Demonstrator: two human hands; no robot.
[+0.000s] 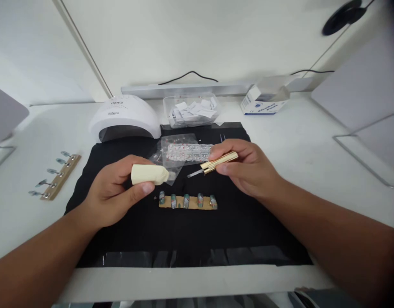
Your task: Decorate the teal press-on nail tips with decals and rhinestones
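From the head camera, the left hand (115,196) is closed around a small cream bottle (149,174), held on its side above a black mat (190,231) with its narrow end pointing right. The right hand (244,167) pinches a thin gold-handled brush (216,163) between thumb and fingers; its grey tip points left toward the bottle's end, with a gap between the two. Just below the hands, a tan strip with painted nail tips (188,201) lies flat on the mat. Behind the hands lie clear plastic packets and a rhinestone case (188,152). Farther back on the white worktop (312,145) stand a white nail lamp (125,119), a clear tub of paper pieces (192,110) and a small white and blue box (264,100). Off the mat to the left lies a second strip with nail tips (55,175).
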